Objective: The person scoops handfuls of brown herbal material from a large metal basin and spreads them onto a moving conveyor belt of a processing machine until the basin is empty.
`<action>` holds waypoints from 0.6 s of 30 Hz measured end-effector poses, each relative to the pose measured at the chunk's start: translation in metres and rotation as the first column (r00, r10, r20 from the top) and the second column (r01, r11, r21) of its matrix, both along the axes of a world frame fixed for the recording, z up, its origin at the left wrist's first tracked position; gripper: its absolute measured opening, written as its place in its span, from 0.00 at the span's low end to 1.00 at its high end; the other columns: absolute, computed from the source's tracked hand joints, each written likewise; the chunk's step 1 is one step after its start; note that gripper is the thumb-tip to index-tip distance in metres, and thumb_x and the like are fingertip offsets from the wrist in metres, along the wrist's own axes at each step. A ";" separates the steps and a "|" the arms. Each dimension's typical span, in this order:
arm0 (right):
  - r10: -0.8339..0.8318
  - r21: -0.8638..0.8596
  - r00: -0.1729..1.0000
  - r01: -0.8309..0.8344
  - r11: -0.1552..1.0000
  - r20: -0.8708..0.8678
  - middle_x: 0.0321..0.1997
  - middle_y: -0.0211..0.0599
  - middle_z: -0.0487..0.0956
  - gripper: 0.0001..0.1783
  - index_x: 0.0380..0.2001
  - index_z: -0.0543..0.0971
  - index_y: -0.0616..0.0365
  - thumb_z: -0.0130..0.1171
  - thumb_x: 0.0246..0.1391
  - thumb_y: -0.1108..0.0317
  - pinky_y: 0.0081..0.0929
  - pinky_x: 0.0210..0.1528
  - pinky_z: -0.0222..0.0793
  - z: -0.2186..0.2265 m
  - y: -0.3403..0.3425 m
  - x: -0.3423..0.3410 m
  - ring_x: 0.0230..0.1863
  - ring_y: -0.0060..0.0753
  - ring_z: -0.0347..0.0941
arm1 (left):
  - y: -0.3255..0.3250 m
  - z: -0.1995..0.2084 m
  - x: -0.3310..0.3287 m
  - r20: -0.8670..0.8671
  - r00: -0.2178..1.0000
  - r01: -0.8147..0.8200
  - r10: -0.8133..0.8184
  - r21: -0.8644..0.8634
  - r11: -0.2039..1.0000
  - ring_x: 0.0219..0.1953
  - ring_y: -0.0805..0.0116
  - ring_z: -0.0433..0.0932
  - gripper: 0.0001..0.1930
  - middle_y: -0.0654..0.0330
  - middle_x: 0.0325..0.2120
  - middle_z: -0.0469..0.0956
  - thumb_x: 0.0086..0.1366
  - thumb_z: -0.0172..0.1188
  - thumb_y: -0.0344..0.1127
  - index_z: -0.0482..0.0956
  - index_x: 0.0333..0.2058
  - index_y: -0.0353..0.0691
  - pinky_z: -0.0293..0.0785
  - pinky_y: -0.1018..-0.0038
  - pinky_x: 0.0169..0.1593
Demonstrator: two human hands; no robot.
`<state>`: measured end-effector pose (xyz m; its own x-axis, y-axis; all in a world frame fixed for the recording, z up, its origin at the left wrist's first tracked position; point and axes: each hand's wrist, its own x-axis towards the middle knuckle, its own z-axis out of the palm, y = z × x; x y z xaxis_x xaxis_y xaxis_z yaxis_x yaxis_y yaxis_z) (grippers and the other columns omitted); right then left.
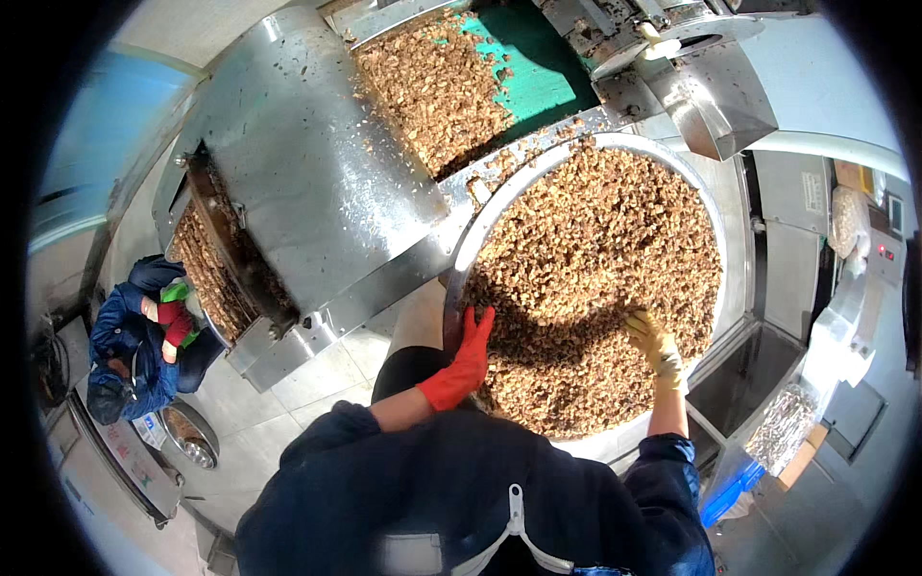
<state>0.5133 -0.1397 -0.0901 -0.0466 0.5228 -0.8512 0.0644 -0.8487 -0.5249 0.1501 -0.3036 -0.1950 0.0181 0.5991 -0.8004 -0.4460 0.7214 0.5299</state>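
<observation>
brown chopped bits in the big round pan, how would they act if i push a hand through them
The brown chopped bits look loose and dry, so they would probably slide and heap rather than move as one mass. Piled near the round metal pan rim, some may spill over. Each piece seems small and light, though the full pan is likely heavy. The left hand and right hand rest on the pile.
</observation>
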 end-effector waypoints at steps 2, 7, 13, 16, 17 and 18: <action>-0.153 -0.015 0.962 0.153 0.988 -0.226 0.69 0.61 0.50 0.49 0.67 0.47 0.62 0.57 0.55 0.44 0.55 0.69 0.46 -0.038 -0.012 -0.010 0.70 0.60 0.46 | 0.045 0.026 0.006 0.107 0.928 -0.296 0.357 -0.368 0.881 0.70 0.59 0.37 0.49 0.68 0.69 0.42 0.53 0.54 0.71 0.43 0.68 0.61 0.37 0.41 0.64; -0.111 -0.186 0.988 0.129 0.974 0.103 0.73 0.45 0.44 0.47 0.68 0.46 0.53 0.49 0.55 0.42 0.51 0.71 0.37 -0.066 0.025 -0.143 0.73 0.47 0.38 | 0.076 -0.020 0.000 0.427 0.651 -0.406 0.628 -0.502 0.763 0.66 0.57 0.55 0.42 0.64 0.65 0.58 0.58 0.48 0.71 0.56 0.65 0.55 0.41 0.44 0.65; -0.441 -0.155 0.842 0.413 0.897 -0.310 0.73 0.32 0.48 0.34 0.68 0.50 0.51 0.38 0.64 0.47 0.44 0.73 0.33 -0.113 0.065 -0.184 0.73 0.39 0.40 | 0.108 -0.021 0.012 0.802 0.361 -0.587 0.476 -0.201 0.784 0.64 0.56 0.60 0.32 0.62 0.62 0.62 0.67 0.40 0.61 0.61 0.63 0.49 0.55 0.55 0.65; -0.696 -0.555 0.419 0.420 0.718 -0.584 0.73 0.32 0.49 0.34 0.67 0.53 0.50 0.40 0.64 0.47 0.45 0.73 0.34 -0.110 0.117 -0.191 0.73 0.38 0.41 | 0.153 0.049 -0.003 0.780 0.260 -0.530 0.568 -0.377 0.760 0.63 0.55 0.61 0.31 0.59 0.63 0.61 0.68 0.36 0.59 0.61 0.63 0.48 0.56 0.53 0.65; -0.797 -0.713 0.237 0.356 0.604 -0.556 0.73 0.32 0.50 0.33 0.67 0.54 0.51 0.40 0.64 0.48 0.45 0.73 0.34 -0.099 0.144 -0.201 0.73 0.38 0.42 | 0.165 0.059 -0.006 0.819 0.222 -0.563 0.529 -0.335 0.756 0.63 0.55 0.62 0.31 0.59 0.63 0.61 0.68 0.36 0.59 0.61 0.63 0.48 0.56 0.53 0.65; -0.876 -0.842 0.063 0.251 0.478 -0.479 0.73 0.32 0.50 0.33 0.67 0.54 0.51 0.41 0.64 0.48 0.45 0.73 0.35 -0.084 0.168 -0.212 0.73 0.37 0.42 | 0.177 0.069 -0.011 0.901 0.166 -0.624 0.401 -0.218 0.750 0.63 0.55 0.62 0.31 0.58 0.63 0.61 0.68 0.36 0.59 0.61 0.63 0.48 0.55 0.52 0.65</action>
<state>0.3011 0.0281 -0.1738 -0.6935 0.3483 -0.6307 -0.7163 -0.4265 0.5522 0.1396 -0.1267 -0.1260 0.2397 0.8780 -0.4143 -0.9289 0.0834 -0.3608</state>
